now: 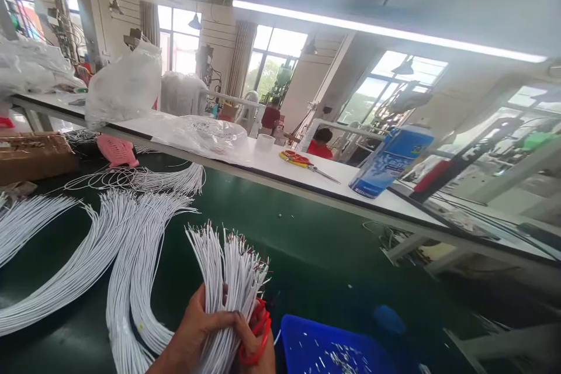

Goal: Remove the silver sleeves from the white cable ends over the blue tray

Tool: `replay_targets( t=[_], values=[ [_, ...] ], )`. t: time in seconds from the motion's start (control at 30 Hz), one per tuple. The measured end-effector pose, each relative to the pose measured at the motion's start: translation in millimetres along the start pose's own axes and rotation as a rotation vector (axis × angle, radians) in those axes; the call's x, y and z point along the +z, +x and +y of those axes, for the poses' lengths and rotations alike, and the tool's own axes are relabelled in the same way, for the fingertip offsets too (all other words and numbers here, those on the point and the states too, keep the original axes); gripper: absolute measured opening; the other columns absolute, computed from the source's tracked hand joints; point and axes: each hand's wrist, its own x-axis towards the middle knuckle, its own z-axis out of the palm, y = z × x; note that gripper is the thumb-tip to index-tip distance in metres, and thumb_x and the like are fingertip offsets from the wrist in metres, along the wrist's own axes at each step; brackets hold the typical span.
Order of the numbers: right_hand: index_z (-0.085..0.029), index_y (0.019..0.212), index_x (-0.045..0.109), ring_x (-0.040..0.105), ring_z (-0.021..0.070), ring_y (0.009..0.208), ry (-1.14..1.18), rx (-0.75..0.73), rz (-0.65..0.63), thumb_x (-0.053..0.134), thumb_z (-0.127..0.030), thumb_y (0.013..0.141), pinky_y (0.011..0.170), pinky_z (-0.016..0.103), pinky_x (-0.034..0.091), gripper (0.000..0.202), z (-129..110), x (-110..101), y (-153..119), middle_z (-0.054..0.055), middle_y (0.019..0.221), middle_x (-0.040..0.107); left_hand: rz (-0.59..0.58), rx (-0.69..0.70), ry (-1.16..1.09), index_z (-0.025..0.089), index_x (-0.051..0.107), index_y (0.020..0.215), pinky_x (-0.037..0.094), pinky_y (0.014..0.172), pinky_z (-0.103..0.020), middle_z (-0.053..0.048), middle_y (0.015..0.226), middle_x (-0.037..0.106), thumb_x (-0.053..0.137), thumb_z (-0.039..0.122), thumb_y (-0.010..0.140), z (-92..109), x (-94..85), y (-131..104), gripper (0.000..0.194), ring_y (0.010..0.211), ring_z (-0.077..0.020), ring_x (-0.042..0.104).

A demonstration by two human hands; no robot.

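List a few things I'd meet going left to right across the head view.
Cardboard box, pink plastic item, held bundle of white wires, red-and-yellow scissors, blue container.

This is a workshop, like a room in a factory. Big bunches of white wires (pixel 123 239) lie on a long green surface (pixel 315 239), and a blue tray (pixel 295 325) holds lots of tiny bits (pixel 344 360). Farther back, tall machines (pixel 414 96) stand near big windows (pixel 182 23), a long lamp (pixel 385 30) shines, and two other people (pixel 270 117) wear red tops.
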Motion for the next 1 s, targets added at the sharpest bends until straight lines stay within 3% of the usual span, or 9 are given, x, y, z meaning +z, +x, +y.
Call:
replay_targets(
  t=[0.2,0.4,0.57,0.8,1.0],
  values=[
    [-0.018,0.088,0.059,0.065,0.0274,0.081,-0.008,-0.042,0.110,0.081,-0.038,0.050,0.074,0.038,0.052,0.048,2.0,3.6,-9.9,0.008,0.085,0.070,0.089,0.006,-0.026,0.014,0.064,0.091,0.048,0.077,-0.039,-0.009,0.083,0.068,0.080,0.008,0.048,-4.6,2.7,-3.5,0.046,0.077,-0.0269,0.063],
    [-0.017,0.091,0.065,0.064,0.0309,0.085,-0.091,-0.059,0.120,0.080,-0.047,0.050,0.077,0.042,0.051,0.054,-5.8,3.0,-15.3,0.011,0.087,0.070,0.157,0.063,0.044,0.013,0.065,0.089,0.048,0.073,-0.034,-0.009,0.083,0.068,0.082,0.011,0.045,-10.6,-0.1,-4.4,0.048,0.075,-0.0242,0.063],
    [-0.015,0.100,0.066,0.064,0.0317,0.085,-0.152,-0.060,0.145,0.078,-0.053,0.052,0.076,0.042,0.051,0.062,-5.4,-2.5,-16.3,0.012,0.087,0.070,0.139,0.070,0.005,0.013,0.064,0.092,0.047,0.075,-0.034,-0.010,0.087,0.067,0.083,0.012,0.044,-14.6,-3.5,-4.1,0.052,0.082,-0.0266,0.063],
    [-0.011,0.115,0.059,0.063,0.0303,0.090,-0.068,-0.041,0.249,0.075,-0.060,0.050,0.081,0.040,0.049,0.082,7.9,-9.7,-12.6,0.012,0.089,0.070,0.090,0.054,-0.019,0.012,0.062,0.094,0.048,0.074,-0.035,-0.011,0.084,0.068,0.082,0.014,0.048,-11.9,-1.4,-6.2,0.050,0.079,-0.0267,0.063],
    [-0.014,0.113,0.061,0.062,0.0294,0.095,-0.020,-0.025,0.268,0.075,-0.058,0.053,0.084,0.040,0.048,0.076,18.8,-19.2,-10.8,0.010,0.091,0.070,0.061,0.012,-0.017,0.011,0.061,0.096,0.049,0.075,-0.037,-0.012,0.087,0.068,0.081,0.013,0.050,-11.5,-4.1,-4.6,0.050,0.080,-0.0279,0.063]
  ],
)
